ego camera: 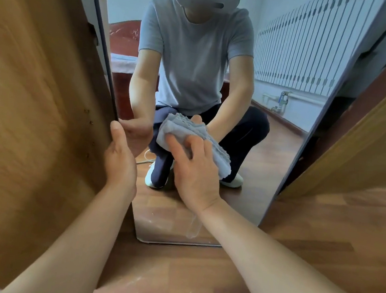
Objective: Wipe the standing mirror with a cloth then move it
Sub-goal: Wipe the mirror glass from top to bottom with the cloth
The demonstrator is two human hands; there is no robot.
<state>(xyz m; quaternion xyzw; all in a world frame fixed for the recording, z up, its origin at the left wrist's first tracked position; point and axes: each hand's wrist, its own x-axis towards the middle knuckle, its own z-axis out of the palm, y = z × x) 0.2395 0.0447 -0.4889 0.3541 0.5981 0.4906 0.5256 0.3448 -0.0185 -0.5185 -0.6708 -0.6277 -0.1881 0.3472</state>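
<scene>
Right hand [195, 176] presses cloth [219, 156] on mirror [176, 221]; left hand [120, 161] seemingly grips its edge.

Wooden floor [324, 227] — the standing mirror [261, 143] rests on it.

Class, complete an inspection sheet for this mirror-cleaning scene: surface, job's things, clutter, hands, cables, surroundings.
Surface: wood-pattern floor, pale specks near the camera.
Job's things: standing mirror on the floor, streaky smear low on its glass; folded light-grey cloth against the glass.
Clutter: nothing seen.
Hands: left hand grips the mirror's left edge; right hand presses the cloth flat on the glass.
Cables: thin white cord reflected in the glass; unclear what it is.
Surroundings: wooden panel on the left, another on the right; radiator reflected.
</scene>
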